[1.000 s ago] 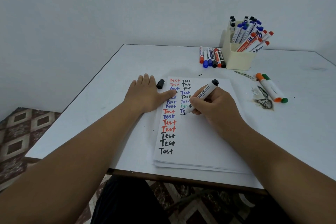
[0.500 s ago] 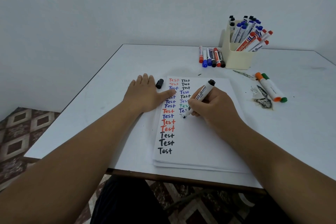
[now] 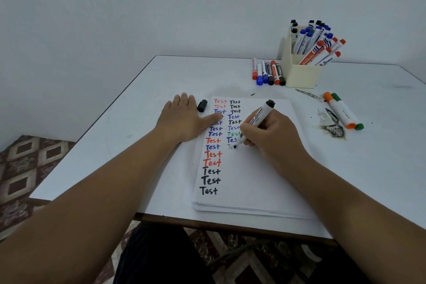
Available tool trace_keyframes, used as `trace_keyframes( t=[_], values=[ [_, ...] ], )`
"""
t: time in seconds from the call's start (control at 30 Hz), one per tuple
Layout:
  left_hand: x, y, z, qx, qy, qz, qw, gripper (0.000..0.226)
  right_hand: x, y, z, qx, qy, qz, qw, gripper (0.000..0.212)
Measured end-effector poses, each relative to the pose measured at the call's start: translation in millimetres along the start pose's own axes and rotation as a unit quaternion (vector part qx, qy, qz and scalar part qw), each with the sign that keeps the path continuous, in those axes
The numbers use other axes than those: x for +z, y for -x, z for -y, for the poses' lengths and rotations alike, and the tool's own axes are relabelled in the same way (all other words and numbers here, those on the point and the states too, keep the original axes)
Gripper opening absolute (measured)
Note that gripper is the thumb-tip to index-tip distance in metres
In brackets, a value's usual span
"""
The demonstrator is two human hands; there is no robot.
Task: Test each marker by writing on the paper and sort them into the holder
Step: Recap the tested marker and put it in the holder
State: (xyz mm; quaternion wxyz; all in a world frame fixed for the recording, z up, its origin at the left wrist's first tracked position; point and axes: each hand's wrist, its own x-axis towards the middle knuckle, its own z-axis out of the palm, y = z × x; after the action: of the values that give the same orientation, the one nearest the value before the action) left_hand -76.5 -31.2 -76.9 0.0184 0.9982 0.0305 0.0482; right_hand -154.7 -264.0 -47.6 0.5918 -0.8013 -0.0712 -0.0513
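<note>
My right hand (image 3: 269, 134) grips an uncapped black marker (image 3: 258, 120), its tip touching the paper (image 3: 249, 175) where faint grey letters "Te" stand in the second column. Two columns of "Test" in red, blue, green and black fill the sheet's left part. My left hand (image 3: 184, 120) lies flat across the paper's left edge, thumb over some words. The black cap (image 3: 202, 105) lies just beyond my left fingers. A cream holder (image 3: 299, 71) at the back holds several black, blue and red markers.
Several capped markers (image 3: 268, 72) lie in a row left of the holder. An orange marker (image 3: 337, 110) and a green one (image 3: 350, 112) lie at the right, beside dark stains (image 3: 333, 125) on the white table (image 3: 129, 122). A patterned floor shows below the table edge.
My right hand has shifted the marker tip a little down and right while writing, and faint grey letters have appeared under the last blue word. My left hand has stayed put.
</note>
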Motion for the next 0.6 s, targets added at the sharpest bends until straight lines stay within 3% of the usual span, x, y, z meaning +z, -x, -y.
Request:
trace_keyframes(
  t=[0.13,0.4,0.6],
  values=[
    [-0.1,1.5,-0.2,0.003,0.012,-0.004,1.000,0.127,-0.6,-1.9,-3.0,-0.002,0.001,-0.027,1.000,0.004],
    [-3.5,4.2,-0.5,0.002,0.039,-0.008,0.999,0.120,-0.5,-0.8,-1.9,0.005,-0.015,-0.007,1.000,0.005],
    [-9.4,11.7,-1.2,0.031,0.121,-0.079,0.989,0.051,-1.9,-3.0,-2.8,0.016,-0.051,-0.032,0.998,0.003]
  ],
)
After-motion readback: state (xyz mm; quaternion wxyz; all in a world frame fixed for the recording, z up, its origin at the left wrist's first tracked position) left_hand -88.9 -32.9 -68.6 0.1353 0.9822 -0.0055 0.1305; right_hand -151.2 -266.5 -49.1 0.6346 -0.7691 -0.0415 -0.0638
